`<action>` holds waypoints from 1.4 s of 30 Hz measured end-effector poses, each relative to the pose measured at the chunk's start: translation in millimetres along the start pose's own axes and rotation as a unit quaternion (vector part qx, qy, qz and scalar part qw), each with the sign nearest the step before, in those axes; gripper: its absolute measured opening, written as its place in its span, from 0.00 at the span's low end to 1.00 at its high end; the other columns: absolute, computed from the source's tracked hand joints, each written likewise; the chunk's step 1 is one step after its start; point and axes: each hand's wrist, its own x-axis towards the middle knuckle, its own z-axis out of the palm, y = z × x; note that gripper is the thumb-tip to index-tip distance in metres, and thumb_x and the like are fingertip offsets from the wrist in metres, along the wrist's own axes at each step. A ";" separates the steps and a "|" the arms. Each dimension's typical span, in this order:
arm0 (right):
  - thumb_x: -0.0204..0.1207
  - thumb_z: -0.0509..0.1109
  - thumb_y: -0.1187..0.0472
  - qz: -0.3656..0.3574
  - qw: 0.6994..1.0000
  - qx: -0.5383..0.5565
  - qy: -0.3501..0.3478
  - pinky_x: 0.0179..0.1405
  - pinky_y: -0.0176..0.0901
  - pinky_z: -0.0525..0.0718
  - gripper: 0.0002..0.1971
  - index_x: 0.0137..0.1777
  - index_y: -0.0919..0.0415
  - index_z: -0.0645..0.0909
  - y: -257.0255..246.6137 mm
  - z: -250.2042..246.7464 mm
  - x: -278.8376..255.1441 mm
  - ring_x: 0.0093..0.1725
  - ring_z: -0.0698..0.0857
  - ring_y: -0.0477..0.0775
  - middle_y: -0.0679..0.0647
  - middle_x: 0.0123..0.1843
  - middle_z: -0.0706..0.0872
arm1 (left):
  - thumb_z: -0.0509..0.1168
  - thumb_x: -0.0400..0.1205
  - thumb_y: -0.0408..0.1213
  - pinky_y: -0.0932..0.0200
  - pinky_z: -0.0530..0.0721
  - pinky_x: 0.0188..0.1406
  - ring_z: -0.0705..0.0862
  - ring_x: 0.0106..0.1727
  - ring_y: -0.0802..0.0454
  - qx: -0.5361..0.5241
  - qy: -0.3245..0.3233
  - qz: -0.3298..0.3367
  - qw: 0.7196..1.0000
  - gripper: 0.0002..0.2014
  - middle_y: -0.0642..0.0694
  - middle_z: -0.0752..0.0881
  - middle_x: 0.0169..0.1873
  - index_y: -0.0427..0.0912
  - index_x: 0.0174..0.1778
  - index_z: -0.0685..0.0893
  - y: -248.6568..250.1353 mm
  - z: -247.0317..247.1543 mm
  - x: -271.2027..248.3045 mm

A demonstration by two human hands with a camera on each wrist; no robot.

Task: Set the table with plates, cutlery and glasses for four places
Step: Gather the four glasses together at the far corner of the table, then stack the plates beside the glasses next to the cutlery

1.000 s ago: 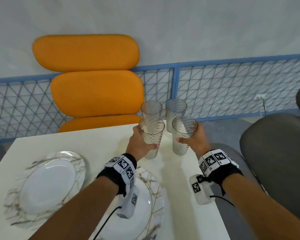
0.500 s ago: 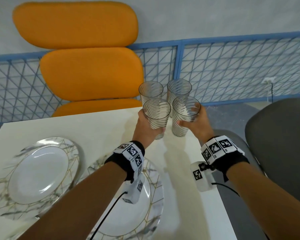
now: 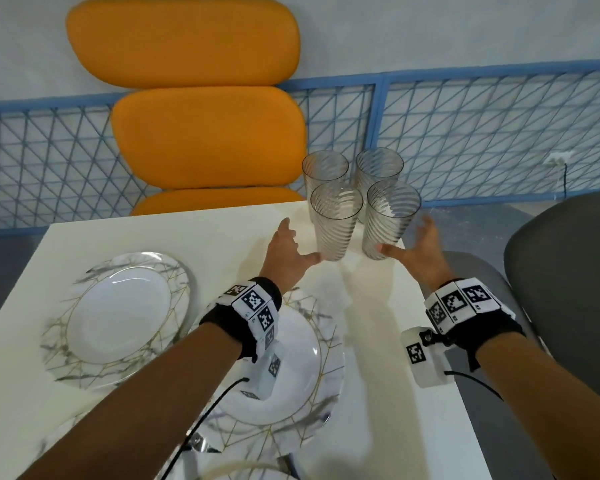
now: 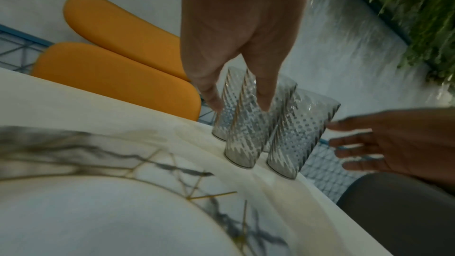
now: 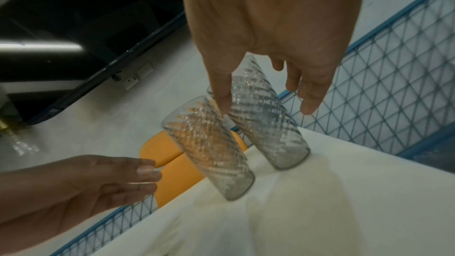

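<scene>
Four ribbed glasses (image 3: 359,202) stand upright in a tight cluster near the far right corner of the white surface (image 3: 194,244), two in front and two behind, so close they appear to touch. Half a second ago the front pair was off the surface, one in each hand; now all four rest on it and both hands have let go. The left hand (image 3: 286,252) hovers just left of the cluster with fingers spread, its thumb at or just short of the base of the front left glass (image 3: 335,230) — the grip holds nothing. The right hand (image 3: 418,249) mirrors it on the other side, fingers splayed and thumb close to the base of the front right glass (image 3: 388,221), which stands near the surface's right edge.

Nearer the camera lie marbled plates with gold lines: one plate (image 3: 118,315) to the left, another (image 3: 291,368) partly under the left forearm, and the rim of a third at the bottom of the head view. Orange cushions (image 3: 201,133) and a blue mesh fence (image 3: 499,133) stand behind.

The glasses appear delivered but not distributed — each likely still has to go to its own place, and no cutlery can be made out clearly.
</scene>
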 end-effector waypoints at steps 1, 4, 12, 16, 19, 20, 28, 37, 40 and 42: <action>0.62 0.81 0.59 0.007 1.000 -0.018 0.014 0.77 0.61 0.67 0.50 0.79 0.62 0.54 5.6 1.5 -8.2 0.75 0.67 0.58 0.60 0.76 0.68 | 0.74 0.74 0.35 0.64 0.78 0.57 0.78 0.65 0.47 -0.008 0.006 -0.001 1.000 0.40 0.43 0.75 0.70 0.40 0.79 0.61 -3.5 -11.1 -11.7; 0.68 0.77 0.60 -0.003 0.998 -0.062 0.019 0.69 0.62 0.75 0.33 0.70 0.65 0.68 16.4 13.5 -49.4 0.57 0.76 0.56 0.56 0.55 0.76 | 0.70 0.77 0.32 0.74 0.79 0.39 0.81 0.50 0.52 -0.057 0.038 0.005 0.998 0.22 0.45 0.83 0.54 0.38 0.68 0.77 -26.4 -51.2 -49.0; 0.77 0.66 0.51 0.084 0.935 -0.275 -0.205 0.70 0.51 0.70 0.31 0.74 0.67 0.63 21.3 78.5 -170.4 0.72 0.71 0.66 0.67 0.72 0.70 | 0.64 0.80 0.31 0.69 0.76 0.46 0.83 0.46 0.56 0.070 0.088 -0.038 0.993 0.07 0.50 0.87 0.43 0.43 0.48 0.86 -110.7 -156.9 -151.7; 0.77 0.67 0.58 0.146 0.954 -0.225 -0.132 0.66 0.50 0.73 0.27 0.72 0.71 0.66 17.3 91.4 -184.9 0.70 0.74 0.66 0.68 0.71 0.74 | 0.66 0.79 0.33 0.73 0.73 0.39 0.82 0.49 0.52 0.072 0.082 -0.082 0.991 0.05 0.46 0.87 0.45 0.41 0.49 0.86 -154.2 -188.7 -189.3; 0.78 0.65 0.62 0.160 0.972 -0.152 -0.082 0.65 0.53 0.76 0.20 0.67 0.73 0.74 12.0 94.4 -190.2 0.63 0.79 0.63 0.68 0.68 0.79 | 0.68 0.78 0.32 0.67 0.76 0.46 0.83 0.49 0.51 0.083 0.056 -0.096 0.990 0.05 0.46 0.87 0.44 0.39 0.47 0.87 -175.8 -200.6 -206.7; 0.78 0.64 0.64 0.166 0.979 -0.107 -0.058 0.65 0.55 0.77 0.19 0.67 0.73 0.73 9.0 95.2 -191.9 0.62 0.80 0.63 0.68 0.68 0.79 | 0.68 0.77 0.30 0.65 0.78 0.49 0.83 0.48 0.50 0.087 0.043 -0.098 0.990 0.04 0.45 0.87 0.43 0.40 0.45 0.88 -179.7 -202.7 -210.9; 0.79 0.63 0.64 0.148 0.984 0.041 0.085 0.62 0.58 0.81 0.09 0.57 0.62 0.78 -18.8 89.1 -214.2 0.57 0.83 0.63 0.64 0.61 0.83 | 0.71 0.75 0.49 0.71 0.79 0.34 0.82 0.34 0.57 0.173 -0.207 -0.078 0.960 0.16 0.50 0.86 0.34 0.37 0.44 0.89 -188.1 -162.0 -235.1; 0.80 0.61 0.63 0.148 0.976 0.075 0.142 0.66 0.55 0.79 0.15 0.65 0.64 0.78 -35.7 68.3 -253.6 0.55 0.79 0.57 0.58 0.57 0.83 | 0.67 0.78 0.35 0.65 0.80 0.35 0.80 0.33 0.53 0.148 -0.223 -0.050 0.962 0.10 0.45 0.82 0.33 0.30 0.48 0.86 -190.9 -131.4 -242.3; 0.81 0.60 0.64 0.142 0.976 0.069 0.151 0.69 0.53 0.76 0.16 0.67 0.67 0.76 -34.8 59.4 -259.7 0.64 0.79 0.61 0.62 0.66 0.81 | 0.64 0.81 0.34 0.67 0.79 0.29 0.77 0.30 0.56 0.052 -0.213 -0.086 0.972 0.05 0.47 0.78 0.32 0.35 0.48 0.81 -191.1 -132.3 -240.3; 0.81 0.60 0.65 0.145 0.975 0.062 0.156 0.70 0.50 0.74 0.18 0.69 0.68 0.74 -34.7 55.2 -263.5 0.69 0.76 0.63 0.63 0.70 0.78 | 0.69 0.78 0.40 0.67 0.76 0.30 0.78 0.32 0.55 0.093 -0.201 -0.049 0.974 0.08 0.47 0.79 0.34 0.40 0.43 0.79 -193.1 -130.5 -242.8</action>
